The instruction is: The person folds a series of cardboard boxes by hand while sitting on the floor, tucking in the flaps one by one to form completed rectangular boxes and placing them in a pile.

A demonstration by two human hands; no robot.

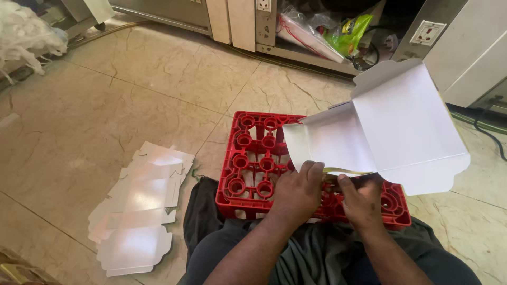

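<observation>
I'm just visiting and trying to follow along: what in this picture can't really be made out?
Head view only:
- The red crate: its right part is hidden by the white cardboard box blank and both hands.
- Right hand: its fingertips are tucked under the blank's flap.
- Left hand: only its back shows, so its grip underneath is hidden.
- Stack of flat blanks on the floor: glare prevents counting them.
- Bags on the shelf: contents too small to tell.

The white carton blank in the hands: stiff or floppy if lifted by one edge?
The white carton blank probably flexes at its creases: its panels already stand at different angles. It looks thin and light, so it may sag or catch air. Both hands, left and right, grip its lower edge, which likely steadies it.
</observation>
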